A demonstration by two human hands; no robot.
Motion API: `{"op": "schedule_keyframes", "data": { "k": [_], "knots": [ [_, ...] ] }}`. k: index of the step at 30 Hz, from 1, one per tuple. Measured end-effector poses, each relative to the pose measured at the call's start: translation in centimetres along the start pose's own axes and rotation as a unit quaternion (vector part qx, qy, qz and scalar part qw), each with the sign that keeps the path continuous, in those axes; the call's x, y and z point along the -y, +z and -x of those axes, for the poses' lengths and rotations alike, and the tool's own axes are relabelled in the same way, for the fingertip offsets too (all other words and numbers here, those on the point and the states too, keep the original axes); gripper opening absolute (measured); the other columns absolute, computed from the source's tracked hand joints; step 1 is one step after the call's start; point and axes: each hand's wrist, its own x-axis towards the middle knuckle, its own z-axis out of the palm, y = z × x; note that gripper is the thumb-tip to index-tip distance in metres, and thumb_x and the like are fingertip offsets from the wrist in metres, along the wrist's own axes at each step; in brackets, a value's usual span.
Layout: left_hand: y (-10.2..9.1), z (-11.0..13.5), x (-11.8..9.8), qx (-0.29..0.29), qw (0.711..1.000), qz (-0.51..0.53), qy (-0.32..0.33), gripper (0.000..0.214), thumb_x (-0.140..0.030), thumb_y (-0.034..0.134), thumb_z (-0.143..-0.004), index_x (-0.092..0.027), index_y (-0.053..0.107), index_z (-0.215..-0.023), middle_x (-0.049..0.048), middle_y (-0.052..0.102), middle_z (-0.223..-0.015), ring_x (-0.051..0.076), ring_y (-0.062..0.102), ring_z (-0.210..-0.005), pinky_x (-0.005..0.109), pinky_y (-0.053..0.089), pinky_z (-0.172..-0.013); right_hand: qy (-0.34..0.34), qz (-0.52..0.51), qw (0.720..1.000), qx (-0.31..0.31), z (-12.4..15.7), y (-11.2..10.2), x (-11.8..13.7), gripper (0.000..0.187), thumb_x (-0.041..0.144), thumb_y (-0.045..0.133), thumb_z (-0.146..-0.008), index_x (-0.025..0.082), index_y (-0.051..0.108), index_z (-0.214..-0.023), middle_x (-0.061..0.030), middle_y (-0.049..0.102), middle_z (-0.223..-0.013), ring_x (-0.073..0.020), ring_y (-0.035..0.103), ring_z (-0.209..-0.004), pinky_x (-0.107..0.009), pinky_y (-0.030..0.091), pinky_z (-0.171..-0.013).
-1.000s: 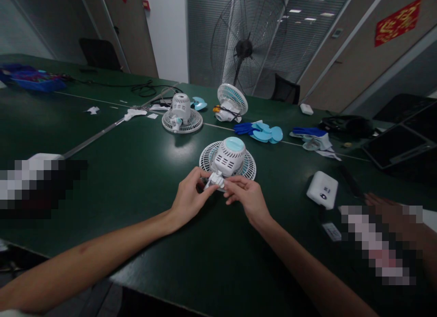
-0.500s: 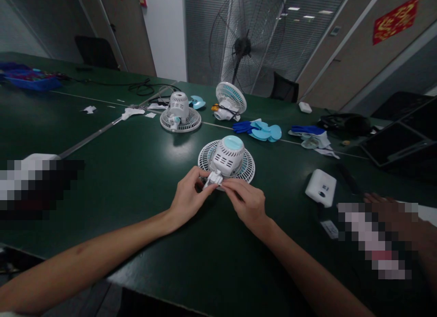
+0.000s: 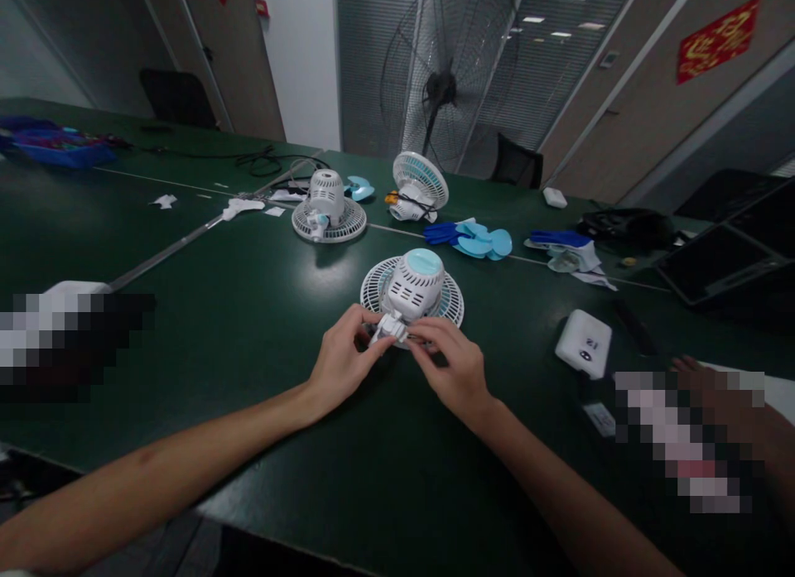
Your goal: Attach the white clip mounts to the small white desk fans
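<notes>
A small white fan [image 3: 412,290] with a light blue cap lies grille-down on the dark green table [image 3: 248,304] in front of me. Its white bracket [image 3: 388,328] sticks out toward me. My left hand [image 3: 340,359] pinches that bracket from the left with curled fingers. From the right, my right hand [image 3: 451,363] meets it, fingertips closed on the same bracket. Both forearms rest over the table's near edge.
Two more small fans [image 3: 329,208] [image 3: 417,188] lie farther back, with blue blades [image 3: 478,240] and blue gloves [image 3: 562,238] beside them. A white box [image 3: 584,343] sits to my right. Another person's arm [image 3: 733,411] is at the right edge. A large floor fan [image 3: 448,64] stands behind.
My right hand has slid slightly closer to the bracket and curled tighter over it. The left hand and the fan have stayed in place.
</notes>
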Motion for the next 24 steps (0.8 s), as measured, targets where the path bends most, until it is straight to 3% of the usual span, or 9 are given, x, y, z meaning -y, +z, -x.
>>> {"op": "schedule_keyframes", "data": {
  "k": [3, 7, 9, 11, 14, 17, 19, 22, 24],
  "knots": [
    [0.0, 0.0, 0.0, 0.001, 1.0, 0.0, -0.001, 0.02, -0.032, 0.073, -0.095, -0.02, 0.064, -0.108, 0.0027, 0.065, -0.098, 0.014, 0.061, -0.073, 0.026, 0.048, -0.063, -0.145, 0.124, 0.981, 0.033, 0.4, -0.5, -0.4, 0.027, 0.016, 0.064, -0.098, 0.026, 0.075, -0.12, -0.0077, 0.076, -0.123, -0.0241, 0.074, -0.111, -0.041, 0.064, -0.095],
    [0.0, 0.0, 0.0, 0.0, 1.0, 0.0, 0.004, 0.02, -0.033, 0.073, -0.095, -0.02, 0.065, -0.108, 0.003, 0.065, -0.097, 0.014, 0.06, -0.073, 0.026, 0.048, -0.062, -0.138, 0.121, 0.983, 0.016, 0.5, -0.2, -0.2, 0.028, 0.015, 0.062, -0.099, 0.027, 0.075, -0.12, -0.0064, 0.077, -0.12, -0.0232, 0.075, -0.108, -0.042, 0.064, -0.095],
    [0.0, 0.0, 0.0, 0.0, 1.0, 0.0, 0.003, 0.02, -0.034, 0.073, -0.095, -0.021, 0.065, -0.108, 0.0026, 0.065, -0.097, 0.014, 0.06, -0.072, 0.025, 0.047, -0.062, -0.068, 0.059, 0.996, -0.002, 0.4, 0.2, 0.3, 0.021, 0.019, 0.065, -0.098, 0.027, 0.077, -0.112, -0.0062, 0.079, -0.113, -0.0237, 0.076, -0.102, -0.042, 0.065, -0.089],
    [0.0, 0.1, 0.1, -0.002, 1.0, -0.002, -0.004, 0.02, -0.033, 0.073, -0.094, -0.021, 0.065, -0.108, 0.0018, 0.066, -0.096, 0.014, 0.061, -0.072, 0.025, 0.047, -0.062, 0.065, -0.051, 0.996, -0.023, 0.1, 0.7, 0.7, 0.013, 0.027, 0.07, -0.094, 0.024, 0.078, -0.104, -0.0067, 0.08, -0.099, -0.0233, 0.077, -0.089, -0.036, 0.066, -0.071],
    [0.1, 0.1, 0.2, -0.002, 1.0, -0.01, -0.014, 0.02, -0.032, 0.074, -0.094, -0.021, 0.065, -0.108, 0.0011, 0.066, -0.095, 0.013, 0.061, -0.072, 0.025, 0.046, -0.062, 0.274, -0.252, 0.928, -0.022, -0.6, 1.3, 1.0, 0.021, 0.036, 0.079, -0.086, 0.018, 0.077, -0.097, -0.0063, 0.078, -0.084, -0.0184, 0.074, -0.07, -0.023, 0.056, -0.047],
    [0.2, 0.1, 0.3, -0.004, 1.0, -0.012, -0.011, 0.021, -0.032, 0.075, -0.093, -0.02, 0.065, -0.107, 0.0013, 0.066, -0.095, 0.014, 0.061, -0.071, 0.025, 0.046, -0.061, 0.338, -0.332, 0.881, -0.004, -0.9, 1.3, 0.8, 0.029, 0.039, 0.084, -0.08, 0.015, 0.076, -0.095, -0.0063, 0.077, -0.085, -0.0142, 0.07, -0.062, -0.019, 0.052, -0.043],
    [0.2, 0.1, 0.3, -0.006, 1.0, -0.011, -0.008, 0.021, -0.033, 0.074, -0.093, -0.02, 0.065, -0.107, 0.0016, 0.066, -0.096, 0.014, 0.06, -0.071, 0.025, 0.046, -0.061, 0.292, -0.274, 0.916, -0.018, -0.7, 1.1, 0.6, 0.03, 0.041, 0.083, -0.082, 0.017, 0.076, -0.099, -0.0063, 0.077, -0.086, -0.0164, 0.072, -0.063, -0.022, 0.054, -0.042],
    [0.1, 0.0, 0.3, -0.003, 1.0, -0.007, -0.002, 0.021, -0.032, 0.073, -0.094, -0.021, 0.065, -0.108, 0.0023, 0.067, -0.097, 0.014, 0.061, -0.073, 0.025, 0.047, -0.061, 0.078, -0.062, 0.995, -0.008, -0.2, 0.2, 0.3, 0.021, 0.033, 0.074, -0.092, 0.023, 0.076, -0.111, -0.0089, 0.078, -0.108, -0.0223, 0.077, -0.086, -0.032, 0.066, -0.063],
    [0.1, 0.0, 0.2, -0.001, 1.0, -0.005, 0.002, 0.02, -0.032, 0.073, -0.094, -0.021, 0.065, -0.108, 0.0028, 0.066, -0.098, 0.015, 0.062, -0.074, 0.025, 0.048, -0.062, -0.07, 0.067, 0.995, 0.027, 0.2, -0.4, 0.1, 0.021, 0.022, 0.068, -0.096, 0.026, 0.076, -0.115, -0.0081, 0.076, -0.12, -0.0238, 0.076, -0.103, -0.038, 0.066, -0.085]
  ]
}}
